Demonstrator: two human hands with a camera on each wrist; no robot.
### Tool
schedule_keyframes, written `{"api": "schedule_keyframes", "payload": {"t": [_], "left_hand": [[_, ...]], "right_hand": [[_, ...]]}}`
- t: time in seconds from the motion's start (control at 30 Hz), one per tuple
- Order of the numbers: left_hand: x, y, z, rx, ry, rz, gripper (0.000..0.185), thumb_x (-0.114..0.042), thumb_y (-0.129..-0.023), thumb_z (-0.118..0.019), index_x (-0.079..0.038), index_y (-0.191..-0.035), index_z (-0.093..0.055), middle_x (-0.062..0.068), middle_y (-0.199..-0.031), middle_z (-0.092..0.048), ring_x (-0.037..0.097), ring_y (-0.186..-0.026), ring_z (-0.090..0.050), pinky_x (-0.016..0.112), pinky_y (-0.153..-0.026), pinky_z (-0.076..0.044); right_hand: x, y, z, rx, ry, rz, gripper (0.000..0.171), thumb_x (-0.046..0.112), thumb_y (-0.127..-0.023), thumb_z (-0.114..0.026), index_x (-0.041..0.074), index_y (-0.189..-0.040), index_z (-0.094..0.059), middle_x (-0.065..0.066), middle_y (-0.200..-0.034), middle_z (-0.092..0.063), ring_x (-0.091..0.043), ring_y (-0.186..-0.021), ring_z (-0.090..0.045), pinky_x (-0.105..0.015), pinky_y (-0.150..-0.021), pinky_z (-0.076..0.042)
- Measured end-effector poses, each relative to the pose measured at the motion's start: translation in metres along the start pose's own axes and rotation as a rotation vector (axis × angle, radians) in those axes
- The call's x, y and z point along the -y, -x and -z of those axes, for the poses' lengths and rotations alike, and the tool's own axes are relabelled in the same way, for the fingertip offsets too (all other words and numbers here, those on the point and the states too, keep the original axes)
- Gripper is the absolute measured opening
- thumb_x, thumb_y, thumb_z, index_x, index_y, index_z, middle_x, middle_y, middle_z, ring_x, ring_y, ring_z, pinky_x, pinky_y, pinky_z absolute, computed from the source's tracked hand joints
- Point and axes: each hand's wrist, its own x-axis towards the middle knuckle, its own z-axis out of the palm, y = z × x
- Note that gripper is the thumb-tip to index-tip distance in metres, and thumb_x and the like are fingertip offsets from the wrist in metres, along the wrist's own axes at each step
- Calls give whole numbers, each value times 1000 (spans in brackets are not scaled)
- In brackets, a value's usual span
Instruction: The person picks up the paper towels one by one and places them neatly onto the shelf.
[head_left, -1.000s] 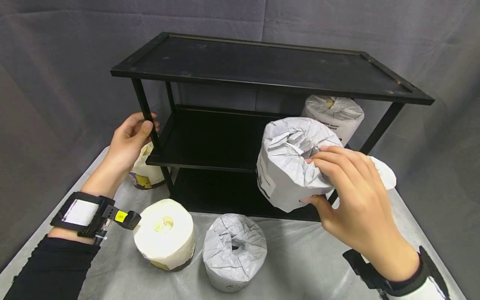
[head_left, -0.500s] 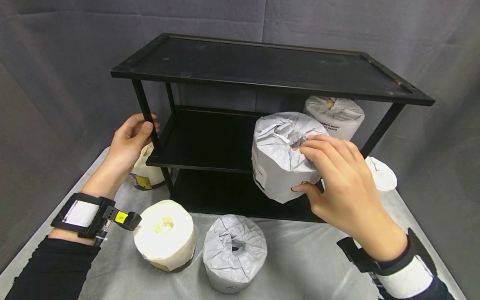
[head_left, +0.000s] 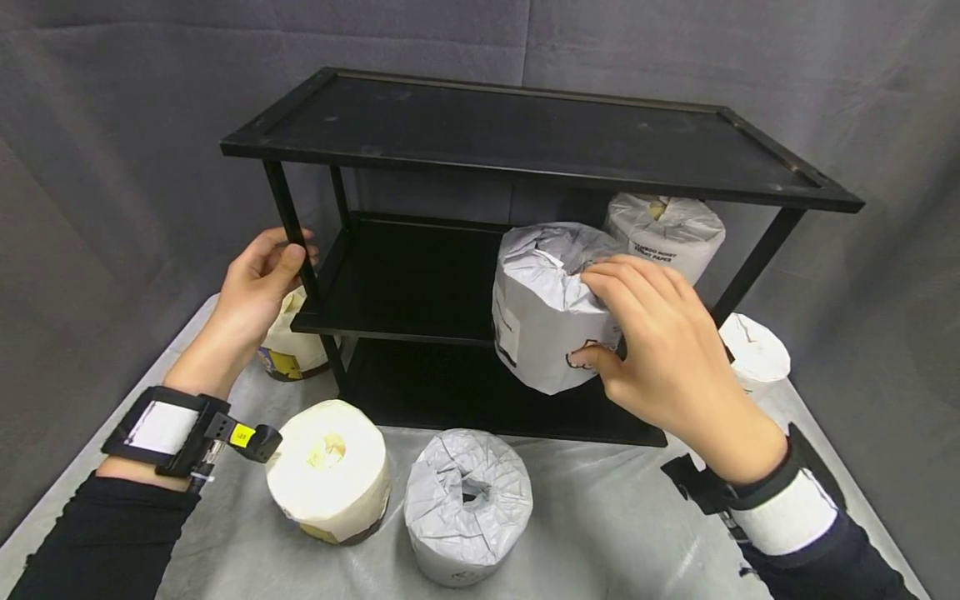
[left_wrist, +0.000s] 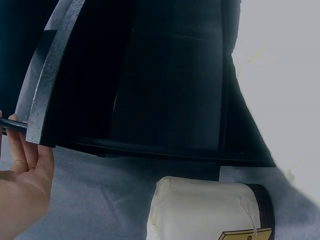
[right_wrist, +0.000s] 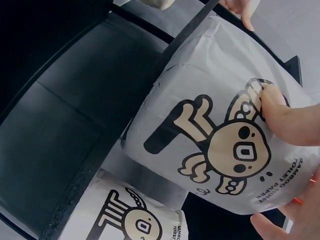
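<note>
Head view: a black three-tier metal shelf unit (head_left: 525, 142) stands on a worktop (head_left: 600, 533) covered in pale grey cloth, with a grey curtain behind. The left hand (head_left: 255, 292) curls around the unit's thin front left post, likely to steady the frame. The right hand (head_left: 660, 350) grips a toilet roll wrapped in crinkled white paper (head_left: 543, 304), fingers spread over its gathered top and thumb on its side, holding it tilted at the front edge of the middle shelf. A second wrapped roll (head_left: 667, 233) stands upright at the back right of that shelf. On the worktop in front lie a cream-wrapped roll (head_left: 330, 471) and a grey-white crumpled roll (head_left: 468, 504). A roll (head_left: 288, 346) sits by the left post, and another (head_left: 753, 358) at the right end.

Left wrist view: the palm and fingers (left_wrist: 22, 170) close around the narrow black post beside the matte shelf edge (left_wrist: 50, 75). A cream roll with a dark band (left_wrist: 210, 210) lies below.

Right wrist view: the thumb (right_wrist: 287, 115) presses the held roll's smooth wrapper (right_wrist: 220, 135), printed with a cartoon animal. It looks soft and light. A roll bearing the same print (right_wrist: 135, 220) lies beneath.
</note>
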Motion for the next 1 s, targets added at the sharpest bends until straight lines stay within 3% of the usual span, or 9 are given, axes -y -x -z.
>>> {"api": "schedule_keyframes", "payload": {"t": [0.3, 0.5, 0.8, 1.0], "left_hand": [[1, -1, 2, 6, 1, 0, 26, -22, -91, -56, -14, -115, -59, 0, -99, -60, 11, -99, -53, 16, -80, -42], [2, -2, 2, 7, -5, -6, 26, -23, -91, -56, -15, -116, -59, 0, -99, -59, 10, -98, -53, 17, -80, -42], [2, -3, 1, 10, -2, -7, 28, -22, -92, -56, -10, -117, -57, -1, -98, -59, 10, -98, -53, 16, -81, -43], [3, -2, 0, 14, 18, -9, 23, -20, -92, -55, -14, -114, -59, -2, -96, -59, 11, -97, -53, 15, -81, -42]], "right_hand": [[-4, -6, -2, 93, 12, -45, 69, 10, -58, -86, 0, -119, -56, -11, -121, -57, -29, -118, -46, -42, -98, -32], [-5, -12, -4, 107, 33, -78, 69, 14, -57, -88, 3, -118, -57, -12, -124, -52, -31, -119, -43, -46, -95, -33], [-4, -20, -6, 193, 96, -173, 70, 23, -64, -85, 7, -125, -54, -8, -121, -54, -29, -113, -47, -45, -90, -36], [-8, -25, -13, 211, 92, -203, 70, 23, -67, -84, 7, -127, -52, -7, -121, -55, -29, -112, -49, -45, -89, -38]]}}
